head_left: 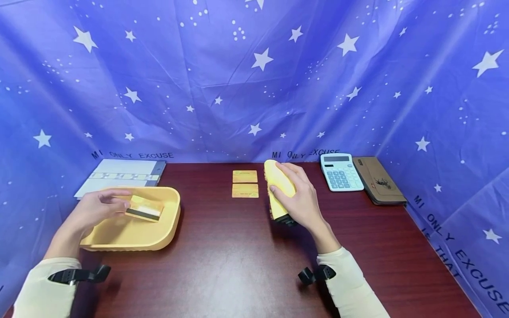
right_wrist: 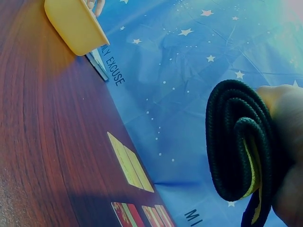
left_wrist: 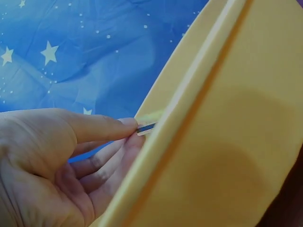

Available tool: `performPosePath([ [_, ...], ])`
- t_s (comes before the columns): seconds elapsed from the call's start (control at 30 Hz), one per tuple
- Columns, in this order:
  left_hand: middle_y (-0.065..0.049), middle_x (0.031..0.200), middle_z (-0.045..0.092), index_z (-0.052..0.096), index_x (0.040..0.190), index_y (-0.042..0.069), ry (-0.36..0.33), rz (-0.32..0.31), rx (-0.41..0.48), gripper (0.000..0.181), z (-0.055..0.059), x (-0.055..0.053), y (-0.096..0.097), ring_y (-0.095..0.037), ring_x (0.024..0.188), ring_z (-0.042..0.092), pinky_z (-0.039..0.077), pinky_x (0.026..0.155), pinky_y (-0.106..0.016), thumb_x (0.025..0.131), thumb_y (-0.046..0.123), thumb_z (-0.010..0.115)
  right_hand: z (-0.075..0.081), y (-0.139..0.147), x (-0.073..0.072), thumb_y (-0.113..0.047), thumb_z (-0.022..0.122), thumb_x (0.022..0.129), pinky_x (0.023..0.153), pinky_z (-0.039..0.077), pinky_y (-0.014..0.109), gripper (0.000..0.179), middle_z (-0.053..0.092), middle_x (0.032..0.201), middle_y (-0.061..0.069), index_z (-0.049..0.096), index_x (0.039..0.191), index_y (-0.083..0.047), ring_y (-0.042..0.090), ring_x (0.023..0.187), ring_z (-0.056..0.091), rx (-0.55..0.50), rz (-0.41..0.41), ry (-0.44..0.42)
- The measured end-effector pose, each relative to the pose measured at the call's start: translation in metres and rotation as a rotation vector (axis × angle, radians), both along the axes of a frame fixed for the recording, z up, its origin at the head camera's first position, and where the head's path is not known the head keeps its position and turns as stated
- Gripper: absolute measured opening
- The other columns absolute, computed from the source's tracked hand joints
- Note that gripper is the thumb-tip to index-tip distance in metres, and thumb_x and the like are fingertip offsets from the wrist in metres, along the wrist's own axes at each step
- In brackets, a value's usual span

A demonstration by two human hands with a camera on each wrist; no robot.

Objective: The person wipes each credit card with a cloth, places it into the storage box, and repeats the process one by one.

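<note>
My left hand (head_left: 97, 210) reaches over the rim of a yellow plastic tray (head_left: 172, 221) and pinches the end of a yellow card (head_left: 147, 204) with a dark stripe. In the left wrist view the tray wall hides most of that card (left_wrist: 147, 127). My right hand (head_left: 300, 194) grips a rolled yellow cloth (head_left: 279, 179) with a black knitted edge. The right wrist view shows its dark end (right_wrist: 236, 142) in folded layers. Left of the roll, two yellow cards (head_left: 245, 176) lie one behind the other on the table.
Behind the tray lies a white notebook (head_left: 123, 167). At the back right a light blue calculator (head_left: 341, 172) sits beside a brown pouch (head_left: 377, 179). Red-and-gold cards (right_wrist: 125, 215) lie low in the right wrist view. A starry blue curtain (head_left: 222, 88) surrounds the dark red table (head_left: 222, 265).
</note>
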State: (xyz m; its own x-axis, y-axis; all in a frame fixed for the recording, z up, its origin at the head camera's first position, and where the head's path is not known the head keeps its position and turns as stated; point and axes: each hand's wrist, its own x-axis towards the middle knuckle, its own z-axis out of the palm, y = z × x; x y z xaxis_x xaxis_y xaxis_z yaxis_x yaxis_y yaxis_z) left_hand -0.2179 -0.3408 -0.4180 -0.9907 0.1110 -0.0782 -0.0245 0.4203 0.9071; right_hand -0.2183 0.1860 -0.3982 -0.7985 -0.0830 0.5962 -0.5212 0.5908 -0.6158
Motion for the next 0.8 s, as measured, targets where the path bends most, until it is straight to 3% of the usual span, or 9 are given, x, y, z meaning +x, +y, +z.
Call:
performPosePath([
  [0.1,0.021,0.087,0.073,0.065,0.129,-0.005,0.049,0.025,-0.113,0.039,0.004,-0.001,0.002,-0.005,0.08,0.072,0.064,0.073,-0.02,0.094,0.009,0.075,0.0,0.0,-0.001,-0.02,0.083,0.085,0.102,0.053,0.048,0.062,0.061,0.141,0.002,0.063,0.143,-0.026,0.024,0.127,0.061,0.0,-0.008,-0.002],
  [0.2,0.022,0.087,0.071,0.06,0.132,-0.012,0.108,0.034,-0.198,0.046,0.009,-0.001,0.01,-0.001,0.08,0.07,0.059,0.071,-0.013,0.094,0.01,0.075,0.001,0.001,-0.001,-0.02,0.083,0.085,0.102,0.053,0.048,0.062,0.062,0.141,0.002,0.063,0.143,-0.026,0.024,0.128,0.06,-0.007,-0.016,-0.007],
  [0.33,-0.001,0.098,0.078,0.063,0.131,-0.008,0.195,0.006,-0.257,0.044,0.017,-0.001,0.032,0.007,0.083,0.066,0.056,0.07,-0.009,0.093,0.009,0.075,0.002,0.005,-0.001,-0.02,0.083,0.085,0.101,0.052,0.042,0.062,0.061,0.142,0.002,0.063,0.143,-0.026,0.023,0.128,0.059,-0.018,-0.021,-0.023],
  [0.4,-0.014,0.106,0.077,0.065,0.132,-0.004,0.233,-0.021,-0.275,0.043,0.022,-0.001,0.049,0.01,0.085,0.064,0.056,0.071,-0.009,0.093,0.01,0.076,0.004,0.008,-0.001,-0.019,0.083,0.085,0.099,0.05,0.037,0.061,0.061,0.142,0.004,0.063,0.143,-0.025,0.024,0.128,0.059,-0.03,-0.028,-0.027],
  [0.47,-0.019,0.11,0.076,0.067,0.131,0.001,0.261,-0.048,-0.282,0.041,0.029,-0.002,0.068,0.009,0.087,0.064,0.056,0.073,-0.011,0.093,0.013,0.077,0.006,0.011,-0.001,-0.018,0.083,0.085,0.093,0.049,0.031,0.061,0.061,0.143,0.004,0.063,0.143,-0.025,0.024,0.127,0.059,-0.049,-0.04,-0.032],
  [0.6,-0.014,0.108,0.077,0.071,0.126,0.009,0.295,-0.108,-0.267,0.037,0.039,-0.005,0.113,-0.001,0.087,0.068,0.058,0.075,-0.015,0.091,0.014,0.08,0.01,0.019,-0.003,-0.016,0.083,0.085,0.089,0.047,0.025,0.061,0.06,0.143,0.007,0.064,0.142,-0.024,0.024,0.127,0.057,-0.101,-0.054,-0.041],
  [0.8,-0.006,0.108,0.077,0.074,0.121,0.014,0.319,-0.246,-0.214,0.038,0.044,-0.015,0.183,-0.015,0.092,0.071,0.062,0.081,-0.025,0.085,0.014,0.085,0.015,0.036,-0.006,-0.016,0.082,0.086,0.093,0.048,0.029,0.061,0.058,0.146,0.009,0.063,0.143,-0.024,0.024,0.13,0.053,-0.156,-0.095,-0.063],
])
